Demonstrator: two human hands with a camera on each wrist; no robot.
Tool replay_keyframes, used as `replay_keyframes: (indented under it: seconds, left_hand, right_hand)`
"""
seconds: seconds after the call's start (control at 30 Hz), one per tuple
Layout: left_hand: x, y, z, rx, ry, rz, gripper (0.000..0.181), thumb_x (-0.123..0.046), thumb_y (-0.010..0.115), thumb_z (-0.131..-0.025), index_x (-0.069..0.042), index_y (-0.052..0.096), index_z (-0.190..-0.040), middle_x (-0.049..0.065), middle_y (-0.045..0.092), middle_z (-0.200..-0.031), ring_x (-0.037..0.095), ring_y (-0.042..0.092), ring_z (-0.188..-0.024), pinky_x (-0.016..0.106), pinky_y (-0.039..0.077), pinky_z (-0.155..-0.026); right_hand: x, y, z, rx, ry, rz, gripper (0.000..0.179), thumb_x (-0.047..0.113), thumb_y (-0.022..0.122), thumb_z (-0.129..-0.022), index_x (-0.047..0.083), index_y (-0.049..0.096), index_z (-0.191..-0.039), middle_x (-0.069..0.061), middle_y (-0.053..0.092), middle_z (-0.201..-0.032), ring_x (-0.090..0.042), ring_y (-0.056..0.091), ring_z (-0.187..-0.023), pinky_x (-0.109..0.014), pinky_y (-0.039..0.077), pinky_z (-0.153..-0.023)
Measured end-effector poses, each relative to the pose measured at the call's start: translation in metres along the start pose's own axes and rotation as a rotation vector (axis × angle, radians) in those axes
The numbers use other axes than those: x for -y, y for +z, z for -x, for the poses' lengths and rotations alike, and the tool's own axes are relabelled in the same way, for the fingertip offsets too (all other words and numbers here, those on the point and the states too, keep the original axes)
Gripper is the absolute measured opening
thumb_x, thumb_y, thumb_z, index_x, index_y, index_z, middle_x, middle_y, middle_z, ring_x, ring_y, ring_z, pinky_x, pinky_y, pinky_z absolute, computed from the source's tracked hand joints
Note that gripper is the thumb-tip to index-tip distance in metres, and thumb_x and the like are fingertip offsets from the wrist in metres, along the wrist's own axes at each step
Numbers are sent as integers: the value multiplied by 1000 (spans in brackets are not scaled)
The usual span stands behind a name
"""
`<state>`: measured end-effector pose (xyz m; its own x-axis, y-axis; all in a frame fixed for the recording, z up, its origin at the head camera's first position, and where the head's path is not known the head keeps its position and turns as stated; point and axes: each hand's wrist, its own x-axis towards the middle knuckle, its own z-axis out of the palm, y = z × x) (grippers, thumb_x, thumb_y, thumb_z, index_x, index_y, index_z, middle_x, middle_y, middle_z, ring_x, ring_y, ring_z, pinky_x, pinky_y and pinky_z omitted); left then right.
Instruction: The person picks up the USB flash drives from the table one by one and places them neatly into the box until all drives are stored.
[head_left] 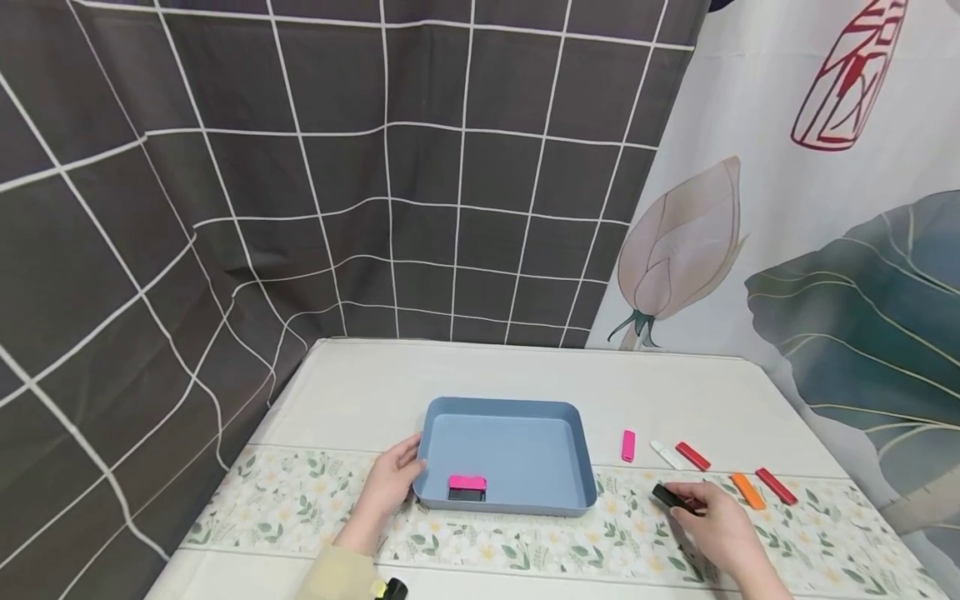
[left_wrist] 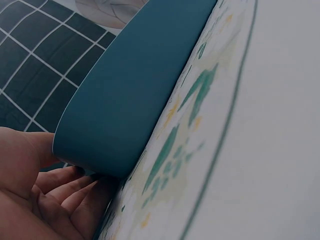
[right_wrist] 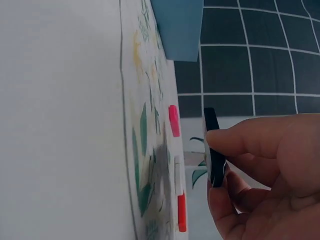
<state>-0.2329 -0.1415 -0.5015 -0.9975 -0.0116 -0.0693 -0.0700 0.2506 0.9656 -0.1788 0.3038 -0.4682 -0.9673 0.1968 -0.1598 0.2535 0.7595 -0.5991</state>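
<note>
A shallow blue tray [head_left: 510, 454] stands on the table. My left hand [head_left: 393, 479] grips its left wall, with the thumb over the rim and the fingers against the outside, as the left wrist view [left_wrist: 55, 192] also shows. Inside the tray, near its front left corner, a pink bar [head_left: 468, 482] lies against a black bar [head_left: 467, 495]. To the right of the tray, my right hand [head_left: 716, 521] pinches a small flat black bar [right_wrist: 214, 150] between thumb and fingers, above the cloth. What kind of article these bars are cannot be told.
Right of the tray lie a pink bar [head_left: 628, 446], a white one [head_left: 667, 455], an orange one [head_left: 747, 492] and two red ones, one farther back [head_left: 693, 456] and one at the far right [head_left: 776, 486]. A dark gridded curtain [head_left: 420, 167] hangs behind the table.
</note>
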Motion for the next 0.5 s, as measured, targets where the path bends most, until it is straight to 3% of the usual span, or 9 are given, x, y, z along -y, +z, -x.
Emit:
replay_keyframes:
  seconds: [0.17,0.5]
  left_hand:
    - [1,1,1,-8,-11,-10,51,-7,56,-100,2,49,-150,26,55,-148,42,54,-139,51,48,-115]
    - [1,0,-2,-3,0,-8,52,-7,56,-100,3,47,-150,27,54,-149,43,53,-139,52,47,-116]
  right_hand:
    - [4,-1,0,28,-49,-16,37,8,73,-91,-2,69,-127,-21,66,-117,-27,64,-95,-38,59,-72]
    - [13,-1,-5,28,-61,-44,37,5,72,-91,-2,69,-126,-19,68,-117,-26,64,-96,-38,59,-74]
